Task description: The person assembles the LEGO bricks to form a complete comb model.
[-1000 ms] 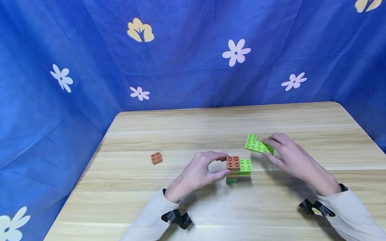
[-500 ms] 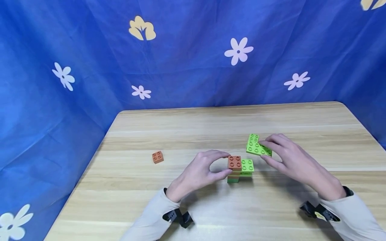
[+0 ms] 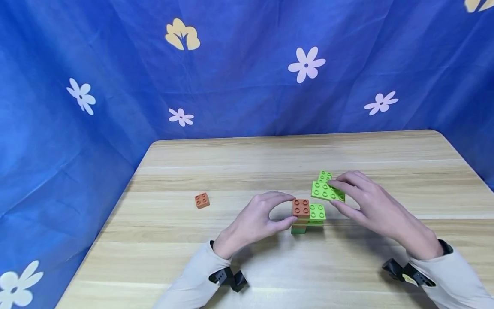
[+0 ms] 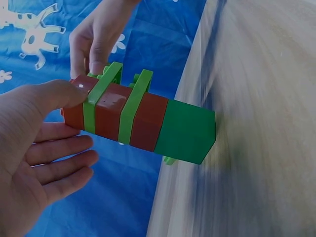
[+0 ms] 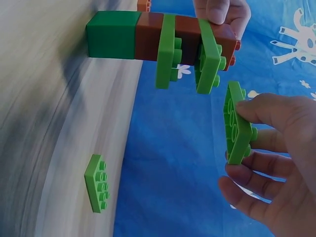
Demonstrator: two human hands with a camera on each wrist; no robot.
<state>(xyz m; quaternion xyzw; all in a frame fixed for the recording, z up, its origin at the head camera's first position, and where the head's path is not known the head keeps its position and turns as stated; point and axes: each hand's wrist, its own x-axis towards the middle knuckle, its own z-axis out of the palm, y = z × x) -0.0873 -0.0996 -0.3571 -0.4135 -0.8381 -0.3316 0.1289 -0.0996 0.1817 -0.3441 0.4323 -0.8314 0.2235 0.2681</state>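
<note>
A tower of toy building blocks stands upright on the table, with a dark green block (image 4: 185,131) at the bottom. Above it, brown blocks alternate with two light green plates that jut out to the right. My left hand (image 3: 254,221) pinches the top brown block (image 3: 300,207) between thumb and forefinger, its other fingers loosely extended. Up and to the right of the tower, my right hand (image 3: 368,208) pinches a light green plate (image 5: 238,128), raised and apart from the tower. Another light green plate (image 5: 97,185) lies studs up on the table, partly hidden behind the held one in the head view.
A loose brown block (image 3: 202,200) lies on the wooden table (image 3: 185,171) to the left, away from both hands. Behind the far table edge hangs a blue curtain (image 3: 239,68) with flower prints.
My right hand has moved slightly left with its light green plate, closer to the tower and across the plate on the table. The left hand keeps its hold on the tower.
</note>
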